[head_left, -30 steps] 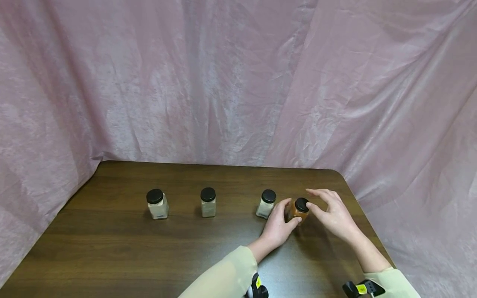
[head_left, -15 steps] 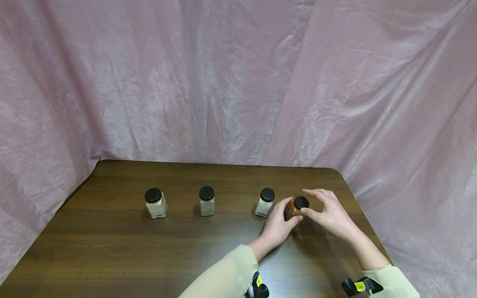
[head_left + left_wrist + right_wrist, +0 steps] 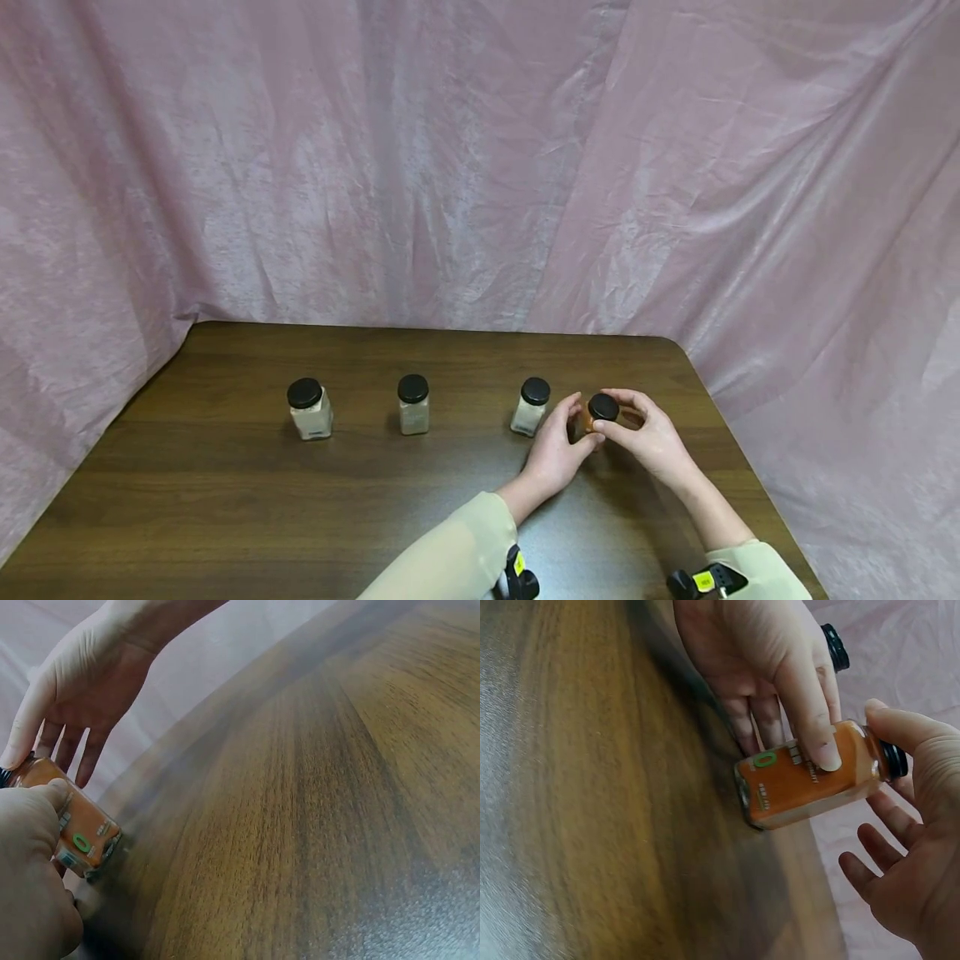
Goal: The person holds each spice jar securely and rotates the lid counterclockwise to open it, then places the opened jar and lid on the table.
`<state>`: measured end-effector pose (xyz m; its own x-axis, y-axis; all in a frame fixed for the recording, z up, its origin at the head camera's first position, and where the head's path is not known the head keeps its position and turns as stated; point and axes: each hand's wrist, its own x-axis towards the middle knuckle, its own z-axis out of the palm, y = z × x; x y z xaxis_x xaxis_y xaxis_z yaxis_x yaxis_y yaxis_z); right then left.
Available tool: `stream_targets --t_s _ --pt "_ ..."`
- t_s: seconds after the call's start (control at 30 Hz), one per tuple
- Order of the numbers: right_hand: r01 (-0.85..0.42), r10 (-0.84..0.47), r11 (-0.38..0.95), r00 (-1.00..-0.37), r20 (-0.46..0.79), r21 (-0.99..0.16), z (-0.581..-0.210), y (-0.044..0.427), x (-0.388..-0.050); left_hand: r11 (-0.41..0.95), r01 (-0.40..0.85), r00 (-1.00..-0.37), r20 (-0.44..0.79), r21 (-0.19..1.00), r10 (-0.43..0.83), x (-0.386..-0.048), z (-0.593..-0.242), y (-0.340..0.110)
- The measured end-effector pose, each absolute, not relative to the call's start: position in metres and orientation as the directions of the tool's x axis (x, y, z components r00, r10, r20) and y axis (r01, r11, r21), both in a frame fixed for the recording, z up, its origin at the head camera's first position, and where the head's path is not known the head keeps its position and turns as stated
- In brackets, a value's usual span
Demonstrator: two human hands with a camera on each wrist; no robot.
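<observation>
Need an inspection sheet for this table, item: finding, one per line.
Surface: brown wood-grain table, glare patch toward the near side.
Job's things: orange-filled jar, black lid on.
Clutter: nothing seen beyond three pale-filled jars, upright and lidded.
Left hand: grips the orange-filled jar's body.
Right hand: curved around the black lid; firm grip unclear.
Cables: nothing seen clearly.
Surroundings: pink curtain behind and at both sides.

On the table [image 3: 225,500] I see, left to right, a first jar [image 3: 311,412], second jar [image 3: 414,407] and third jar [image 3: 530,407]; farther right, between left hand [image 3: 555,457] and right hand [image 3: 654,440], a fourth jar [image 3: 603,407]; behind, a curtain [image 3: 450,167].
</observation>
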<state>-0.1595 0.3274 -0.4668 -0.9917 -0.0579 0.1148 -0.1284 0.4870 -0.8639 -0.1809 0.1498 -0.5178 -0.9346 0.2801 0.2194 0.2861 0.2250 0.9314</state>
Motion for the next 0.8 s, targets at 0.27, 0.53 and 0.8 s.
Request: stream_targets --t_s 0.27,0.53,0.8 --pt "-0.096 -0.015 0.383 -0.995 0.098 -0.919 -0.4730 0.3238 -0.1598 0.254 0.321 -0.929 0.251 0.912 0.274 -0.1820 -0.5171 0.1513" --pt "-0.085 -0.009 0.350 -0.996 0.088 -0.933 -0.4731 0.3216 -0.1595 0.250 0.364 -0.915 0.294 0.897 0.277 -0.1832 -0.5173 0.1503" --pt "-0.085 0.031 0.363 -0.994 0.103 -0.928 -0.4743 0.3202 -0.1596 0.257 0.375 -0.909 0.300 0.891 0.289 -0.1858 -0.5196 0.1504"
